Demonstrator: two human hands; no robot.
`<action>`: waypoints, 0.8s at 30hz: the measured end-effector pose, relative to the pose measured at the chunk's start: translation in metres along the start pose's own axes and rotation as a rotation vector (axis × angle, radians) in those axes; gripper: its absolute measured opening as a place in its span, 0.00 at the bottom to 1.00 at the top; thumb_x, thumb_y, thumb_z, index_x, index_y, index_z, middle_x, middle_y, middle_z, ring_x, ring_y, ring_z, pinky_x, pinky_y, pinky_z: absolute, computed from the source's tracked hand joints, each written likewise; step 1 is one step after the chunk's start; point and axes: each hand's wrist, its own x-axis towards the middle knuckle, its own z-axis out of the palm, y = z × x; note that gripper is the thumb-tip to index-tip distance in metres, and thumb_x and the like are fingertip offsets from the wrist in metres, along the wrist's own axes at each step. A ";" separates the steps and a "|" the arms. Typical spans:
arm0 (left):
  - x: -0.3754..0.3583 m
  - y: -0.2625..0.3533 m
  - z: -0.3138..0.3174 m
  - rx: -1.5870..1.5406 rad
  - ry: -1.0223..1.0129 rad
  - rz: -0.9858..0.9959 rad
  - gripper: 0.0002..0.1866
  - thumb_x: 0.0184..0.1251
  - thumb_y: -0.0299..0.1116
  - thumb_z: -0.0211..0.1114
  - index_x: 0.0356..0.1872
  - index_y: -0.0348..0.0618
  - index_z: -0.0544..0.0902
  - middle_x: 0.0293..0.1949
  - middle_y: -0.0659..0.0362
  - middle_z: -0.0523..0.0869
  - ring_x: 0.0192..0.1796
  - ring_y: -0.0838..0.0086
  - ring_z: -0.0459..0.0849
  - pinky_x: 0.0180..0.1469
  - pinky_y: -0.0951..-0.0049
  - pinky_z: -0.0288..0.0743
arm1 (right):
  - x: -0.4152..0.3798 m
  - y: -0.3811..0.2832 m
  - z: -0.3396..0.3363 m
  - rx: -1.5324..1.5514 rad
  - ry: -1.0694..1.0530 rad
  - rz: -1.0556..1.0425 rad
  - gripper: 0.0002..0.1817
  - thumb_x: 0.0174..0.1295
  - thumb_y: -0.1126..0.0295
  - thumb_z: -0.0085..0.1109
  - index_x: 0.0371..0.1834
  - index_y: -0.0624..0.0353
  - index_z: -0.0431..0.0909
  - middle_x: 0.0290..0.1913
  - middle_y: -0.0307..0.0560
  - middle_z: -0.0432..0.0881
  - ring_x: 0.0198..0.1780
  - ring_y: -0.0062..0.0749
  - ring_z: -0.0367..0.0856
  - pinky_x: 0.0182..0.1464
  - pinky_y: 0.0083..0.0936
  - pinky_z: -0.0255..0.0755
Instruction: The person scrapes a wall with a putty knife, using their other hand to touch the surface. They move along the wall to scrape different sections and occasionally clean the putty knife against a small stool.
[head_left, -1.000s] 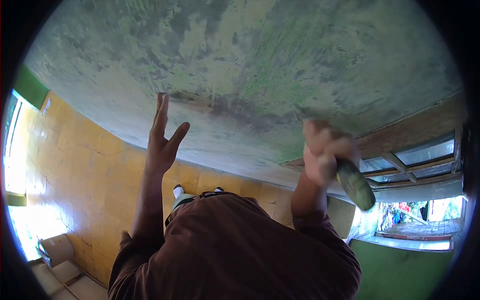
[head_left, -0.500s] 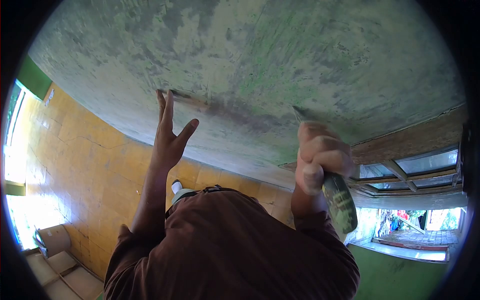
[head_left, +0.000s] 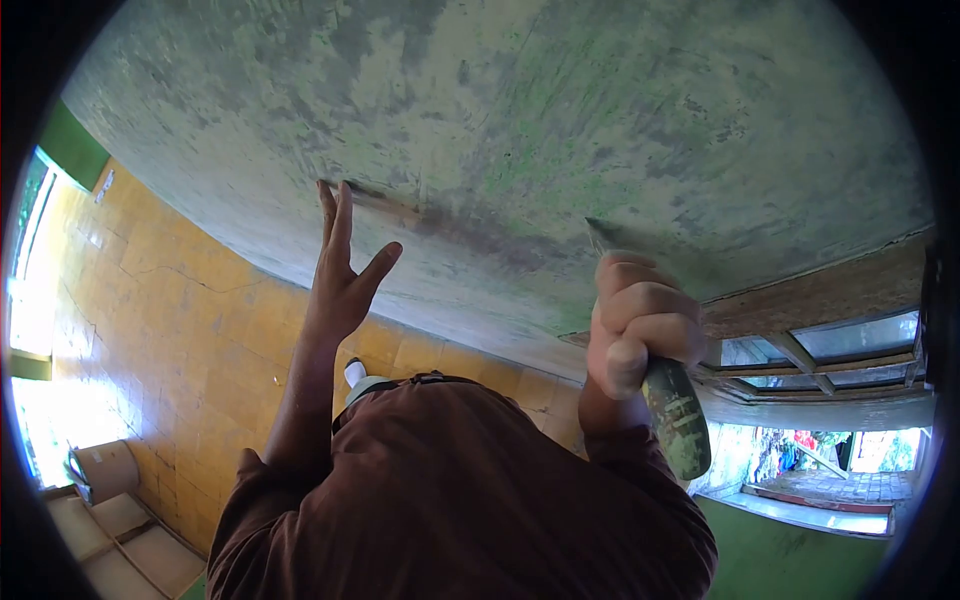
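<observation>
My right hand (head_left: 645, 315) is wrapped round the thick, paint-smeared handle of a scraper (head_left: 680, 425). Its thin blade is seen almost edge-on, with the tip at the wall (head_left: 480, 130). The wall surface is patchy grey and pale, with scraped green areas around the blade. To the left, my left hand (head_left: 345, 285) is open, fingers stretched up with the tips against the wall and the thumb held apart. It holds nothing.
A wooden-framed window (head_left: 810, 350) is set in the wall at right. Yellow tiles cover the floor (head_left: 200, 300) below. A round container (head_left: 105, 470) and a panelled piece (head_left: 125, 550) stand at lower left. A green wall section (head_left: 790, 560) shows at lower right.
My right hand and the scraper handle sit slightly lower in view, and the hand is less blurred. My left hand keeps its place on the wall. The view has shifted a little.
</observation>
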 end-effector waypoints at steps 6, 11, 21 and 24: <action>0.000 0.002 -0.001 0.007 0.002 -0.022 0.46 0.64 0.41 0.66 0.75 0.41 0.46 0.76 0.39 0.37 0.78 0.53 0.39 0.74 0.57 0.44 | 0.000 -0.011 -0.002 0.109 -0.059 -0.158 0.21 0.65 0.57 0.59 0.22 0.55 0.62 0.13 0.35 0.62 0.12 0.21 0.54 0.17 0.24 0.51; 0.001 -0.001 0.002 0.007 0.014 -0.002 0.46 0.64 0.41 0.66 0.75 0.41 0.46 0.76 0.40 0.37 0.78 0.53 0.38 0.74 0.57 0.44 | -0.002 -0.016 -0.002 -0.089 0.012 0.000 0.19 0.64 0.59 0.60 0.22 0.55 0.63 0.13 0.34 0.61 0.13 0.22 0.56 0.18 0.25 0.52; 0.001 -0.001 0.000 0.006 0.004 -0.027 0.47 0.64 0.42 0.66 0.76 0.43 0.45 0.76 0.41 0.36 0.78 0.55 0.38 0.74 0.57 0.44 | -0.004 -0.018 -0.003 0.128 -0.104 -0.153 0.16 0.62 0.63 0.64 0.23 0.57 0.69 0.14 0.36 0.66 0.12 0.25 0.61 0.16 0.25 0.58; -0.001 -0.004 0.001 -0.001 -0.009 -0.021 0.47 0.64 0.42 0.66 0.76 0.43 0.45 0.76 0.41 0.36 0.78 0.54 0.37 0.74 0.57 0.44 | -0.007 -0.003 0.002 -0.087 0.034 0.023 0.16 0.62 0.63 0.64 0.23 0.57 0.68 0.13 0.36 0.65 0.13 0.26 0.60 0.15 0.25 0.56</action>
